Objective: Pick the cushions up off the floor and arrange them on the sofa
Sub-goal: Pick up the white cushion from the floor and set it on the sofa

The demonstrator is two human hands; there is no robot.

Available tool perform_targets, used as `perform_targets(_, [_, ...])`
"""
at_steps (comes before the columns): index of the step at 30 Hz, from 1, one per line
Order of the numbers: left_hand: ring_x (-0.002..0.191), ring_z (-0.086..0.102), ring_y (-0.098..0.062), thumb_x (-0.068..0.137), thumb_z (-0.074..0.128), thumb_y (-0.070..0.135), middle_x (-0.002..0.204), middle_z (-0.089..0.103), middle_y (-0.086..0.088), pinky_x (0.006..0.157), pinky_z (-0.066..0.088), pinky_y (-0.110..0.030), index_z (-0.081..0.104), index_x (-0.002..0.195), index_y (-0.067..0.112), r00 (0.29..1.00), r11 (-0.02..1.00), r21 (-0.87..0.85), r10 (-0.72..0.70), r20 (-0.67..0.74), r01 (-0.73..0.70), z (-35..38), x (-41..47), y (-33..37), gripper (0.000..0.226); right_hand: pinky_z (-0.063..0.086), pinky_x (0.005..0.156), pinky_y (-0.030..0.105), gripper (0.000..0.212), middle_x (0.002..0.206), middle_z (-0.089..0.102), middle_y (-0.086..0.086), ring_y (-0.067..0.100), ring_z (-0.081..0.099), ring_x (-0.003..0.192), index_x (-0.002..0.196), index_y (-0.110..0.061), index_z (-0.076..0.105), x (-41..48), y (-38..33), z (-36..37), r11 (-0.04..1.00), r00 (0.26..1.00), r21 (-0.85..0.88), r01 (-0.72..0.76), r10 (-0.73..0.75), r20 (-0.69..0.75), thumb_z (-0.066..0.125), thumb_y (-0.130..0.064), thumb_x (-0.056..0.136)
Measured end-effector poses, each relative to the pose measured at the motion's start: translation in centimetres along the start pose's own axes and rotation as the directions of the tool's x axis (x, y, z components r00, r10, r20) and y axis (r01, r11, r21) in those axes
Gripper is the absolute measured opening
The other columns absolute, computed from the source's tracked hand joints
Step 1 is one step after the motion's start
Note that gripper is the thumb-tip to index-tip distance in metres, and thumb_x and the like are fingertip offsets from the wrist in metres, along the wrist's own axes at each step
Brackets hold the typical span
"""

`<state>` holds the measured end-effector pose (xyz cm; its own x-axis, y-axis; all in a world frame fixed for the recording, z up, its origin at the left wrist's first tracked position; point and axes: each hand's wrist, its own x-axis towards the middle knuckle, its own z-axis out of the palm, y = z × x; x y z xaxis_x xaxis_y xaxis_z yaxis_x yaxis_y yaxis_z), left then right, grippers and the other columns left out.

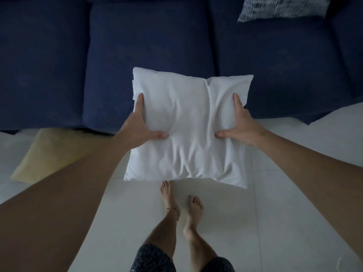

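Dim, bluish, even light with soft shadows; wide-angle bending curves the sofa (pixel 137 55) edges, and the picture is slightly soft.

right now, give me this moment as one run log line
white cushion held by left hand and right hand | yellow cushion on floor | patterned cushion on sofa

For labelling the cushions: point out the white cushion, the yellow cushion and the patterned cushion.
white cushion (pixel 188 138), head view, middle of its creased face, between the hands.
yellow cushion (pixel 53 152), head view, its face, on the floor by the sofa.
patterned cushion (pixel 282 6), head view, middle of its visible part, on the sofa.
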<state>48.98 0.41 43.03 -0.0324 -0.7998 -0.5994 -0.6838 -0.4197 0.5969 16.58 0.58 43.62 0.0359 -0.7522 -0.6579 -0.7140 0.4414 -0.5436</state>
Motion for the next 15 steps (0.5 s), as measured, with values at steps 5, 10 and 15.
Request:
perform_targets(5, [0.144,0.038,-0.027,0.058,0.096,0.048,0.162,0.029,0.001,0.112,0.038,-0.044,-0.016,0.157,0.044,0.997,0.999,-0.040,0.030,-0.068,-0.032,-5.3,5.4,1.9,0.150,0.032,0.111,0.044,0.140,0.160,0.018,0.008,0.028,0.033,0.141,0.153,-0.044,-0.023,6.1,-6.1,-3.2,0.997,0.997,-0.007,0.072,-0.073,-0.024,0.089,-0.037,0.070])
perform_targets(10, [0.142,0.038,-0.022,0.060,0.095,0.046,0.161,0.028,0.005,0.107,0.037,-0.038,-0.015,0.157,0.045,0.990,0.994,-0.070,0.075,-0.122,-0.084,-11.3,12.1,3.6,0.147,0.029,0.114,0.043,0.139,0.158,0.019,0.009,0.027,0.033,0.141,0.153,-0.044,-0.022,12.7,-12.9,-5.6,0.992,0.989,-0.006,0.129,-0.129,-0.068,0.089,-0.035,0.071])
perform_targets(15, [0.143,0.034,-0.017,0.060,0.095,0.048,0.164,0.021,0.007,0.109,0.035,-0.037,-0.019,0.156,0.046,0.973,0.988,-0.061,0.126,-0.194,-0.140,-17.8,18.4,5.5,0.148,0.028,0.115,0.042,0.138,0.158,0.018,0.010,0.026,0.032,0.141,0.152,-0.045,-0.023,19.1,-19.7,-8.1,0.980,0.974,-0.028,0.197,-0.199,-0.103,0.088,-0.034,0.072])
